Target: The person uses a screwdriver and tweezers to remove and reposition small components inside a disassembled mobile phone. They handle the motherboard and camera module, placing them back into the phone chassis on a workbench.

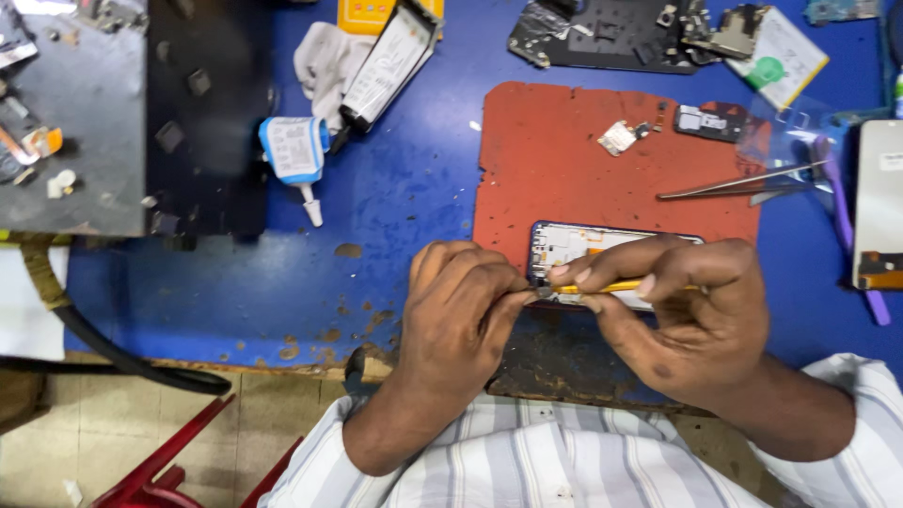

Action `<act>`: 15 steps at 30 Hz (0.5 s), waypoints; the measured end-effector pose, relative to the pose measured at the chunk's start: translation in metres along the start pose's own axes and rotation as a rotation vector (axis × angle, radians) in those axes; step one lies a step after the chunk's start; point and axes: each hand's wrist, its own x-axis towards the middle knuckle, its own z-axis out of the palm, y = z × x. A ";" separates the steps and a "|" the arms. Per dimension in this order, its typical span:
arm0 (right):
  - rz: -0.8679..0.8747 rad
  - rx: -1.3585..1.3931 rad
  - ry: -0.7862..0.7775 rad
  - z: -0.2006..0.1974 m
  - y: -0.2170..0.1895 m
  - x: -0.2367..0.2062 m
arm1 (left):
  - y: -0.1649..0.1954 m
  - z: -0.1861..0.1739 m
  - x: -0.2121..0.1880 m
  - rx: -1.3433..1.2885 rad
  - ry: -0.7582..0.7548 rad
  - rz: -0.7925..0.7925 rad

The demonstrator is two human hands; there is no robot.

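Both hands meet just above the near edge of the red mat [564, 160]. The right hand [691, 315] has its grip pinched on a slim yellow tool [621, 286], held level with its tip pointing toward the left hand [461, 315]. The left grip is pressed together on a tiny dark part [543, 293] right at that tip, so the two grips nearly touch. Directly behind both grips lies an opened phone [574, 243], its inner frame showing, partly hidden by the fingers. Farther beyond the right grip a pair of tweezers [734, 183] rests on the mat's far side. Well beyond the left grip, on the blue surface [414, 198], a small glue bottle [296, 155] lies on its side beside a white cloth [324, 61].
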 end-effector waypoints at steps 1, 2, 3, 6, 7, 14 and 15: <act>-0.005 0.003 -0.003 0.000 0.001 0.001 | 0.000 0.000 0.000 0.000 0.000 -0.002; -0.011 0.007 -0.007 0.000 0.001 0.002 | 0.000 0.000 0.001 0.002 0.000 -0.004; -0.003 -0.025 -0.018 -0.001 0.000 0.002 | 0.001 0.000 0.001 0.005 0.001 -0.007; 0.015 -0.147 -0.045 -0.003 -0.003 0.003 | 0.002 0.002 0.001 0.020 -0.001 -0.015; 0.016 -0.202 -0.052 -0.005 -0.004 0.004 | 0.003 0.002 0.001 0.020 -0.002 -0.015; 0.063 -0.071 -0.059 -0.005 -0.005 0.007 | 0.003 0.000 0.001 0.022 -0.055 -0.002; 0.039 -0.079 -0.047 -0.006 -0.006 0.008 | 0.002 -0.001 0.001 0.019 -0.064 0.004</act>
